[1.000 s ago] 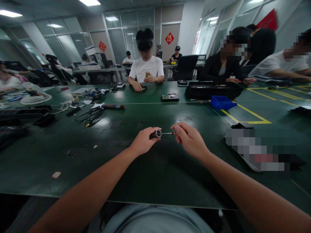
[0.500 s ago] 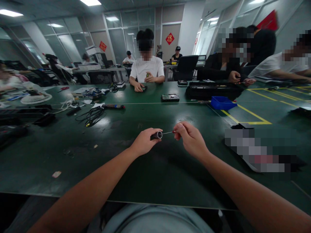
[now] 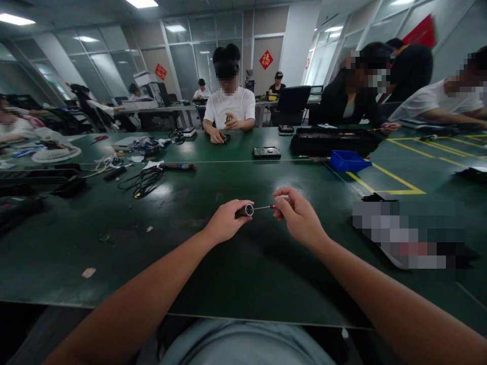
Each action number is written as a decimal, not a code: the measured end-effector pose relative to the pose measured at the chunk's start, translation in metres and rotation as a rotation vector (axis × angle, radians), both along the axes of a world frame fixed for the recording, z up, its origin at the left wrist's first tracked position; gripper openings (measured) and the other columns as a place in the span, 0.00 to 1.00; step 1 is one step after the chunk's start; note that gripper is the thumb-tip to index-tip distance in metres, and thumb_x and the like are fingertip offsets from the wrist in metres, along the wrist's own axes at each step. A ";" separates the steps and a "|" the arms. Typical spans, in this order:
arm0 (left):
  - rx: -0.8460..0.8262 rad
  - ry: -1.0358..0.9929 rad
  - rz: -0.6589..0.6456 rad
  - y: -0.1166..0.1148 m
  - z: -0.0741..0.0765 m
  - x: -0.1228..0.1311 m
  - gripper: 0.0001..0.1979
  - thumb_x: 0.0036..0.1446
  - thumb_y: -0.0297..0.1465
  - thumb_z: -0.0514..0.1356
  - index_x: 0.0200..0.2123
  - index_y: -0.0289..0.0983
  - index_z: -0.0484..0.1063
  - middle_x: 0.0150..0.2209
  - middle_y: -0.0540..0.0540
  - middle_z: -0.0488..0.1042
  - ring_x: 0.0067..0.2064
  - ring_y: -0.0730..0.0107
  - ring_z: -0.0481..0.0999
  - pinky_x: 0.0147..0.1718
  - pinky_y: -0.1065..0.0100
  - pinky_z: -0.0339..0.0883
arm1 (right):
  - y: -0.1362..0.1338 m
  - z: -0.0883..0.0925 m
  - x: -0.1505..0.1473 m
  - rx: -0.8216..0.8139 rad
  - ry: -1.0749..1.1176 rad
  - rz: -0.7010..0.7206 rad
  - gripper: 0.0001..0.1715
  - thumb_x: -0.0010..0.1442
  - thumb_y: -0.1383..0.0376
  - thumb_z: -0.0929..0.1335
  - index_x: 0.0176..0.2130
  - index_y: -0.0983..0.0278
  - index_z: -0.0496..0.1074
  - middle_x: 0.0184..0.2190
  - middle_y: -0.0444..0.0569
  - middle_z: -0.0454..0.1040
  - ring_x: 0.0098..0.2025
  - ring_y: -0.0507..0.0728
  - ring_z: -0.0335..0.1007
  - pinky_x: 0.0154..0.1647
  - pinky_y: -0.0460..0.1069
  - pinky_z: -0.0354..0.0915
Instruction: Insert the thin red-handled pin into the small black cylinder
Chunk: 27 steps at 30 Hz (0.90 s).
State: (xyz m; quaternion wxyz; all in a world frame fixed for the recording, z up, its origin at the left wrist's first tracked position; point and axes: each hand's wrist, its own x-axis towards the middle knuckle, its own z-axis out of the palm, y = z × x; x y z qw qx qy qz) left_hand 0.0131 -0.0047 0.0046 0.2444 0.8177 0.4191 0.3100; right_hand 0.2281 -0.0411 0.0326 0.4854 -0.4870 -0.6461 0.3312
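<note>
Green tabletop (image 3: 213, 274); over it, the left hand (image 3: 224, 221) and right hand (image 3: 299, 218). Left fingers grip a dark cylinder (image 3: 241, 212), pale-rimmed end facing right and viewerward. Right fingers pinch a thin red-handled screwdriver (image 3: 263, 207), long axis crosswise, tip leftward at that end. One second earlier, level; now sloping slightly up rightward.

A blue bin (image 3: 347, 162) by yellow lines (image 3: 405, 192) — green circuit board (image 3: 266, 151) — tangled black cable (image 3: 147, 181).

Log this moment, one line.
left hand holds dark cylinder | right hand holds thin-shafted tool | tip at cylinder's open end
</note>
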 end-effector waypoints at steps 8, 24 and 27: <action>-0.017 0.019 0.003 -0.001 0.002 0.001 0.20 0.58 0.27 0.66 0.54 0.41 0.74 0.49 0.46 0.76 0.50 0.63 0.75 0.53 0.61 0.67 | 0.003 -0.004 0.003 0.047 0.051 0.043 0.12 0.69 0.56 0.62 0.38 0.60 0.69 0.28 0.44 0.71 0.31 0.55 0.70 0.36 0.52 0.66; 0.054 -0.010 0.001 0.001 0.003 -0.001 0.20 0.60 0.29 0.65 0.56 0.41 0.72 0.51 0.45 0.76 0.52 0.61 0.74 0.56 0.58 0.66 | 0.011 -0.012 -0.002 -0.024 0.382 -0.012 0.15 0.64 0.52 0.67 0.39 0.61 0.73 0.33 0.47 0.74 0.35 0.56 0.72 0.44 0.56 0.72; 0.093 -0.003 -0.041 0.004 0.005 -0.003 0.20 0.61 0.28 0.63 0.56 0.42 0.71 0.53 0.45 0.75 0.54 0.62 0.73 0.57 0.57 0.65 | 0.018 -0.015 0.000 -0.151 0.485 -0.011 0.16 0.62 0.51 0.67 0.38 0.61 0.71 0.32 0.48 0.73 0.35 0.56 0.72 0.42 0.57 0.74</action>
